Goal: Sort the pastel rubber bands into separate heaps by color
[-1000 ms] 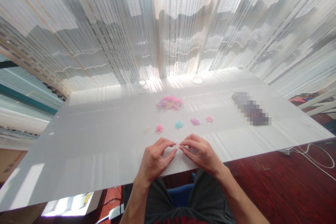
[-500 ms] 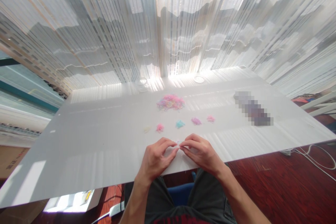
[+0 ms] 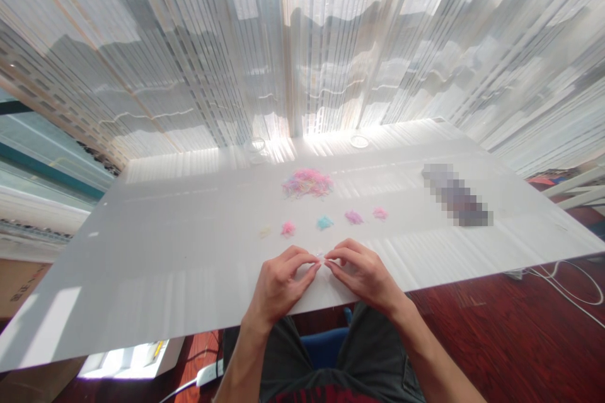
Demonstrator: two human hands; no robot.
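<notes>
Hands nearly still, pale piece in their fingertip grip

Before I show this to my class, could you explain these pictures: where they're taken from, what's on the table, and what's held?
No machine here, just a person working bare-handed, filmed by one head-worn camera looking forward and down. On the white table lies a multicoloured heap. Nearer the person are a yellowish pile, pink pile, teal pile, purple pile and light pink pile. A pixelated object lies to the right. The left hand and right hand nearly meet, apparently pinching a tiny pale piece too small to identify.
</notes>
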